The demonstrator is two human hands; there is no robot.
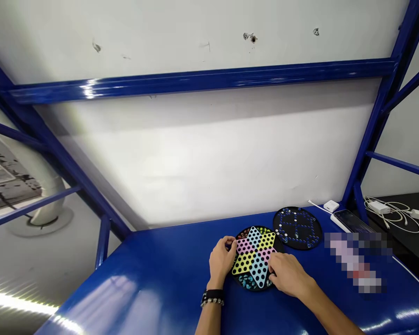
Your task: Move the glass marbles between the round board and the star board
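Left hand (222, 258), right hand (287, 274) — touching Chinese checkers board (254, 257) between them

A round black checkers board (254, 258) with a pink, yellow and blue star lies flat on the blue table (153, 265), teal marbles (248, 281) clustered at its near edge.

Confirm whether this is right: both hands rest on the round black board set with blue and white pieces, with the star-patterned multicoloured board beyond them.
No: the head view shows the left hand and right hand on the star-patterned multicoloured board; the round black board lies beyond them.
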